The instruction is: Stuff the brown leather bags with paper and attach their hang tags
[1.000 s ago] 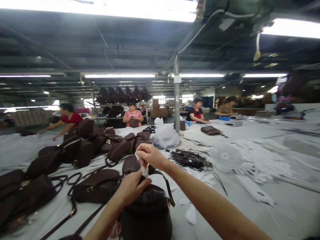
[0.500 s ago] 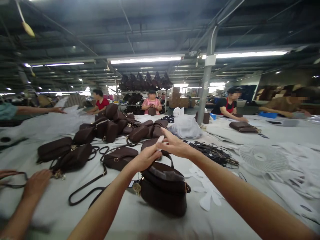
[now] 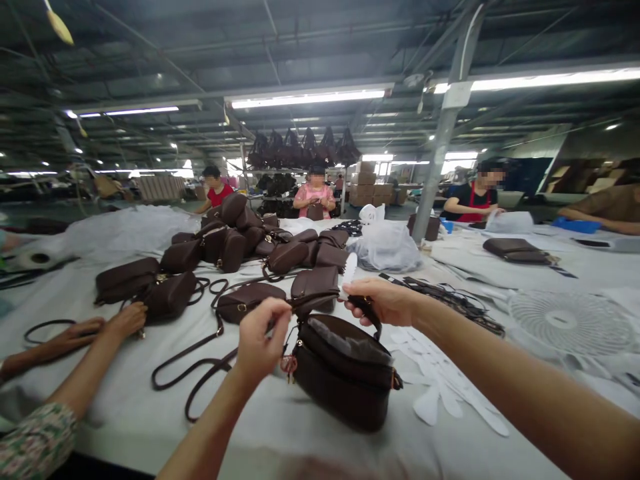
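The bag (image 3: 345,383) stands on the table (image 3: 140,413) in front of the person, dark brown, with clear film (image 3: 340,340) along its top and a charm (image 3: 289,365) hanging at its nine o'clock end. From the bag's middle, the right hand (image 3: 383,303) is at one o'clock, closed on a white strip (image 3: 349,270) with a scalloped edge; its fingers also seem to curl round the strap (image 3: 369,311). The left hand (image 3: 263,333) is at ten o'clock, narrow, thumb and fingers drawn in near a dark band; I cannot tell whether they grip it.

Half a second ago the two hands met at the strip. Now they have parted, and the strip is with the right hand alone, which appears to leave the left free to work at the bag's other side.

Farther out, white cutouts (image 3: 445,383) lie at three o'clock, black straps (image 3: 450,303) and a fan (image 3: 565,320) at two, a plastic bundle (image 3: 385,247) near twelve, and a pile of bags (image 3: 240,230) at eleven. At nine to ten, a co-worker's hands (image 3: 125,320) touch another bag (image 3: 173,297).

No brand or label can be read; the mark on the fan's hub is too small.
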The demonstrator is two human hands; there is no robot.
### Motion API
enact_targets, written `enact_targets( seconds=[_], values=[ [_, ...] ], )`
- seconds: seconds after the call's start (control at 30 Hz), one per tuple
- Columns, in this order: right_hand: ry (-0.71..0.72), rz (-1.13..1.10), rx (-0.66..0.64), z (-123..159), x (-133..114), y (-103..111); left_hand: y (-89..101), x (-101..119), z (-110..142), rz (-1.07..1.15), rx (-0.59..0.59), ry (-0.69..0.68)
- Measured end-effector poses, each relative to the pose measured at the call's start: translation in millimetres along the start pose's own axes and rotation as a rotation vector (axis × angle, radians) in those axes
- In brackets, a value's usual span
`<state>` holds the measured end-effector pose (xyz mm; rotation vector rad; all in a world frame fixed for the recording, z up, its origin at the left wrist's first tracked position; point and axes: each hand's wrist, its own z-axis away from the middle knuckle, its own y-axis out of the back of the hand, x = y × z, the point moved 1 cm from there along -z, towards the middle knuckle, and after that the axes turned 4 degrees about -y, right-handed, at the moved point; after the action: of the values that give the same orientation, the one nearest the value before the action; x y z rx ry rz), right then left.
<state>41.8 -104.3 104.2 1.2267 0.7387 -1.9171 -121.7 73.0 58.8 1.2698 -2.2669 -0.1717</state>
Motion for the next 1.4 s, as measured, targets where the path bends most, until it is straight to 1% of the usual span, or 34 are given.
enact_targets(
  seconds=[0.03, 0.1, 0.13, 0.17, 0.23, 0.3, 0.33, 0.4, 0.5, 0.57, 0.63, 0.7, 0.77, 0.8, 0.83, 0.9, 0.97, 1.03, 1.1, 1.17, 1.2, 1.23, 1.3, 1.4],
  values=[
    [-0.016, -0.015, 0.013, -2.1, 4.8, 0.0, -3.9, 0.8, 12.0, -0.011, -0.123, -0.066],
    [-0.047, -0.034, 0.030, -5.8, 11.4, -0.7, -17.4, 4.1, 29.5, -0.039, -0.399, -0.184],
    [-0.061, -0.057, 0.038, -7.2, 13.3, -1.0, -25.3, 5.6, 34.1, -0.071, -0.501, -0.211],
    [-0.077, -0.090, 0.041, -8.2, 14.5, -1.1, -33.0, 6.6, 35.8, -0.117, -0.569, -0.210],
    [-0.103, -0.166, 0.026, -8.6, 15.8, -0.9, -45.5, 6.5, 33.0, -0.226, -0.650, -0.160],
    [-0.102, -0.218, -0.023, -6.9, 17.3, -0.7, -52.7, 4.3, 26.8, -0.302, -0.712, -0.137],
    [-0.087, -0.227, -0.052, -5.6, 18.4, -0.6, -54.4, 2.9, 24.0, -0.323, -0.737, -0.160],
    [-0.041, -0.221, -0.096, -3.1, 21.5, -0.9, -55.0, 0.6, 21.3, -0.314, -0.767, -0.266],
    [-0.011, -0.189, -0.102, -0.9, 26.8, -1.4, -53.2, -0.5, 24.2, -0.241, -0.785, -0.414],
    [0.000, -0.150, -0.090, -0.1, 28.8, -1.7, -52.5, 0.4, 28.0, -0.211, -0.807, -0.454],
    [0.035, -0.046, -0.088, 0.8, 28.8, -2.1, -52.9, 1.6, 30.6, -0.198, -0.815, -0.466],
    [0.100, 0.171, -0.076, 1.9, 27.6, -2.7, -54.5, 1.8, 31.6, -0.186, -0.807, -0.470],
    [0.147, 0.475, -0.053, 1.9, 25.9, -3.5, -56.8, 0.5, 31.9, -0.187, -0.792, -0.468],
    [0.145, 0.632, -0.056, 1.0, 25.2, -4.0, -57.9, -0.5, 32.1, -0.191, -0.783, -0.468],
    [0.128, 0.778, -0.075, -0.8, 24.4, -4.8, -59.0, -1.4, 32.4, -0.196, -0.773, -0.470],
    [0.048, 1.008, -0.140, -6.9, 22.3, -6.4, -60.6, -1.9, 33.2, -0.208, -0.756, -0.476],
    [-0.026, 1.144, -0.217, -15.6, 19.0, -8.4, -61.4, -0.2, 34.3, -0.224, -0.748, -0.479],
    [-0.123, 1.175, -0.305, -25.1, 16.2, -11.1, -61.6, 2.9, 35.5, -0.237, -0.735, -0.475],
    [-0.242, 1.143, -0.395, -33.5, 15.7, -14.4, -61.8, 6.1, 36.9, -0.234, -0.708, -0.471],
    [-0.335, 1.135, -0.453, -39.8, 17.7, -18.1, -62.2, 7.8, 38.5, -0.218, -0.667, -0.476],
    [-0.357, 1.159, -0.473, -42.3, 19.5, -20.3, -62.7, 8.1, 39.2, -0.207, -0.646, -0.484],
    [-0.363, 1.213, -0.491, -44.7, 21.6, -22.6, -63.2, 8.0, 39.9, -0.199, -0.622, -0.493],
    [-0.335, 1.410, -0.531, -49.4, 26.3, -27.7, -64.0, 7.4, 40.9, -0.192, -0.568, -0.505],
    [-0.217, 1.757, -0.661, -56.3, 34.6, -35.9, -64.3, 6.9, 42.3, -0.192, -0.498, -0.508]
  ],
)
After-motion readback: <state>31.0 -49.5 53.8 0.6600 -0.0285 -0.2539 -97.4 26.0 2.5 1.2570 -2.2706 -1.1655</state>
